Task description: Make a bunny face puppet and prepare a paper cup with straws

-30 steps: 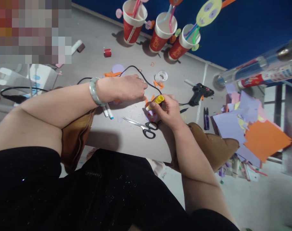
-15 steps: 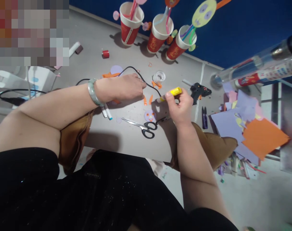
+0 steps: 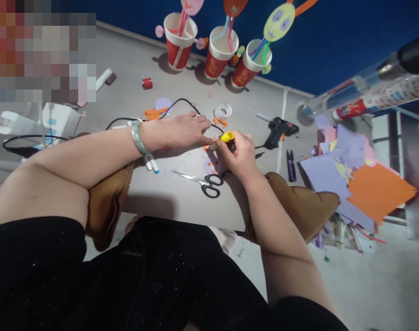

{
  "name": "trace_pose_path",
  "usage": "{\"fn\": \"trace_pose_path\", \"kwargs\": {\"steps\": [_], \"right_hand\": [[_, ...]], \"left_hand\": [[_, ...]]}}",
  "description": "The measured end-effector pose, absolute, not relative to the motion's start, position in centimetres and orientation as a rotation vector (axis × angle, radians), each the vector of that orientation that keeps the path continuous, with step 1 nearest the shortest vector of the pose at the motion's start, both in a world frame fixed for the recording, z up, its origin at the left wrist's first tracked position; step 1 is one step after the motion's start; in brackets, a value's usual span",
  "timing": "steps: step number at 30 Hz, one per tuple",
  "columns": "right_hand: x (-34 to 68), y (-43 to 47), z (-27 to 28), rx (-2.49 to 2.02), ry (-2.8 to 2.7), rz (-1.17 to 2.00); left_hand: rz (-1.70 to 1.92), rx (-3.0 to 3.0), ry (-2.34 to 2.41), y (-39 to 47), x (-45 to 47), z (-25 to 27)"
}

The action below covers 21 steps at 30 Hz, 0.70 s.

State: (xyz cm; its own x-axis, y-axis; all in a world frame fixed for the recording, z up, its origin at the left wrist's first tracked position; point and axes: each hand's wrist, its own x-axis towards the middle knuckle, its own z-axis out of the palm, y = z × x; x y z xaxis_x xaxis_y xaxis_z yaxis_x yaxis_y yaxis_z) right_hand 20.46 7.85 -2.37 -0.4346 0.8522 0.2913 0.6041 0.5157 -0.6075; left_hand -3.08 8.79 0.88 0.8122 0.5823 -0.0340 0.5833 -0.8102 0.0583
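Note:
My right hand (image 3: 242, 154) grips a thick yellow marker (image 3: 226, 137), its narrower end tilted down over the orange paper ears (image 3: 206, 147). My left hand (image 3: 183, 128), with a ring and a green bangle, lies with fingers stretched out; the index fingertip reaches the ears, which the hands partly cover. Just below is a round purple paper face (image 3: 212, 166) with orange eyes. Black-handled scissors (image 3: 202, 180) lie open beneath the face. Two white pens (image 3: 151, 163) rest under the left wrist.
Three red paper cups (image 3: 180, 43) with straws and paper heads stand at the back. A hot glue gun (image 3: 278, 131), thread snips (image 3: 291, 165) and coloured paper sheets (image 3: 375, 188) lie to the right. A tape roll (image 3: 223, 111) and a black cable (image 3: 183, 99) lie beyond my hands.
My right hand has moved left with the marker, bringing its lower end to the orange ears. The left hand's fingers have extended toward the ears. The view has shifted slightly.

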Motion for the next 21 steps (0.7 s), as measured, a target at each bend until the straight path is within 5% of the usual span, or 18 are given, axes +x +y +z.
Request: {"fn": "trace_pose_path", "kwargs": {"steps": [7,21], "right_hand": [[20.8,7.9,-2.0,-1.241,-2.157,0.616],[20.0,7.6,-1.9,-1.302,-2.124,0.701]], "left_hand": [[-0.270,3.044,0.924,8.8,-2.8,1.3],[-0.068,2.774,0.989,9.2,-3.2,0.8]]}}
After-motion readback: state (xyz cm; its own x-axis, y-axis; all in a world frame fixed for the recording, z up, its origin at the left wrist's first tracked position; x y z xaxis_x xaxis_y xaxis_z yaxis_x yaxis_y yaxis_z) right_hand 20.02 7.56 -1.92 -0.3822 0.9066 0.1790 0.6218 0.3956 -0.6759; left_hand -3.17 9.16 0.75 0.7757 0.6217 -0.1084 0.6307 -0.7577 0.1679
